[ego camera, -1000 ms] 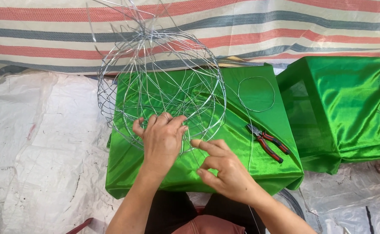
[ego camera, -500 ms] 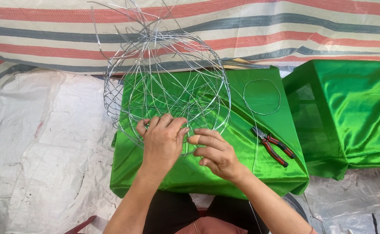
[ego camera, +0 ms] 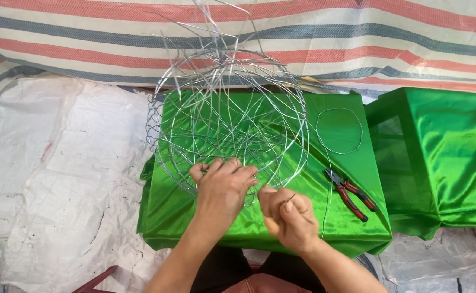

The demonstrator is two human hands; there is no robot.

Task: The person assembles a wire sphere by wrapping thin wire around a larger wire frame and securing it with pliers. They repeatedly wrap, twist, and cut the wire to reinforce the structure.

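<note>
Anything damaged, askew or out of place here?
Mostly tidy. The wire frame has loose wire ends sticking up unevenly at its far rim. The white ground sheet is creased and cracked. Pliers and a wire ring lie flat on the green-covered table.

Two bare arms come up from the bottom of the view. No sleeves show on them, so both forearms are bare all the way down. The left hand [ego camera: 224, 187] and the right hand [ego camera: 291, 217] wear no gloves, no rings and no watch. Below the arms, the person's lap shows dark cloth, with a patch of reddish-brown cloth at the very bottom edge.
</note>
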